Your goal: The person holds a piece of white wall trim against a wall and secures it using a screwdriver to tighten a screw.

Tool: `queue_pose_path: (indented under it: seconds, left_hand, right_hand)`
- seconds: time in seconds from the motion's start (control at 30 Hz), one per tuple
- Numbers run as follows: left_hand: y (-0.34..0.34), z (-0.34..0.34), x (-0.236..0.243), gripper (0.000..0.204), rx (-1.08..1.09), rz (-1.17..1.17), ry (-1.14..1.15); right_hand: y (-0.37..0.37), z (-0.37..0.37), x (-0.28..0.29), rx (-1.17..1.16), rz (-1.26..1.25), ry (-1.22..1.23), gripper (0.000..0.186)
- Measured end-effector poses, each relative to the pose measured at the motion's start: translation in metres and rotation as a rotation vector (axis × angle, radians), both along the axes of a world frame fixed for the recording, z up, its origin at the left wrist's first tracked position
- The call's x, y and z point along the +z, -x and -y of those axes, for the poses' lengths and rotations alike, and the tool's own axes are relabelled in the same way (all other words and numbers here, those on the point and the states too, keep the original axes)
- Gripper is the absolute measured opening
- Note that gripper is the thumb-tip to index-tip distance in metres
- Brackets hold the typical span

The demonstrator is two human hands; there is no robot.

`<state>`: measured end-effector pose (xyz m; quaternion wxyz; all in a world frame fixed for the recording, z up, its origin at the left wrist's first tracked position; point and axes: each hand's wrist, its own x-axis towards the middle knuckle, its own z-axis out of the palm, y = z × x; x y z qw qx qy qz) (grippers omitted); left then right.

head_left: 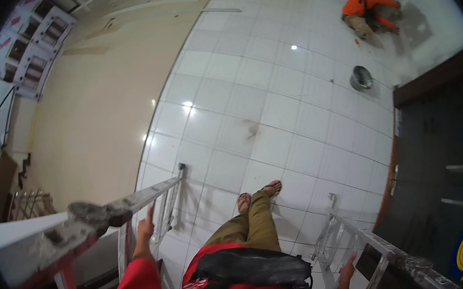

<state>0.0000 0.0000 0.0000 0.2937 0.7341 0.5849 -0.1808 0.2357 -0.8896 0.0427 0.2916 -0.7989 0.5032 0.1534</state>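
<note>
A grey metal ladder section (pixel 160 190) with a round hinge stands at my left side. My left hand (pixel 146 228) is at its inner side, closed on it, with one digit stretched forward; the ladder side of the grip is partly hidden. At my right side is a second metal ladder section (pixel 360 238), worn and spattered. My right hand (pixel 347 270) is closed at its inner edge, one digit pointing forward and the other fingers mostly hidden. My sandalled feet (pixel 270 188) are on the floor between the two sections. A black bag (pixel 253 266) lies across my red top.
White glossy tiles (pixel 279 111) cover the floor, beside a beige surface (pixel 104 113) on the left. At far right, a person in orange (pixel 367 9) crouches by a wall near a dark bucket (pixel 361 78). Dark panels (pixel 442 162) stand on the right.
</note>
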Motion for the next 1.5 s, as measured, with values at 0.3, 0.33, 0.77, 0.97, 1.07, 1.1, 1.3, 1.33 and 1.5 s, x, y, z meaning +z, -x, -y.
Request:
queue_pose_path:
  seconds: [0.3, 0.33, 0.77, 0.97, 1.07, 1.1, 1.3, 1.33, 1.5]
  left_hand:
    - [-0.047, -0.014, 0.018, 0.106, 0.09, 0.133, 0.032]
    - [-0.048, -0.016, 0.018, 0.106, 0.115, 0.115, 0.022]
    - [-0.048, -0.008, 0.022, 0.109, 0.188, -0.038, 0.034]
    - [-0.049, 0.025, 0.024, 0.081, 0.23, -0.338, -0.292]
    - [-0.074, 0.026, 0.04, 0.079, 0.223, -0.359, -0.304]
    - [-0.08, 0.024, 0.049, 0.078, 0.21, -0.333, -0.243]
    - [-0.226, 0.127, -0.004, 0.074, -0.051, -0.084, 0.562]
    - [-0.246, 0.145, -0.016, 0.073, -0.071, -0.037, 0.655]
    - [-0.318, 0.091, 0.005, 0.07, -0.113, -0.011, 0.515]
  right_hand:
    - [0.029, -0.029, -0.013, -0.103, 0.05, -0.05, 0.094]
    - [0.03, -0.033, -0.016, -0.076, 0.047, -0.045, 0.095]
    - [0.041, -0.029, -0.01, -0.026, -0.123, 0.246, 0.092]
    - [0.017, -0.089, 0.014, -0.034, -0.371, 0.424, 0.092]
    - [0.018, -0.154, -0.018, 0.153, -0.495, 0.407, 0.098]
    - [0.006, -0.192, -0.014, 0.188, -0.577, 0.222, 0.107]
    - [-0.064, -0.138, -0.211, 1.303, -0.316, -0.163, 0.054]
    - [-0.139, -0.113, -0.212, 1.394, -0.245, -0.187, 0.045]
    - [-0.455, -0.272, -0.034, 0.99, 0.159, -0.158, 0.04]
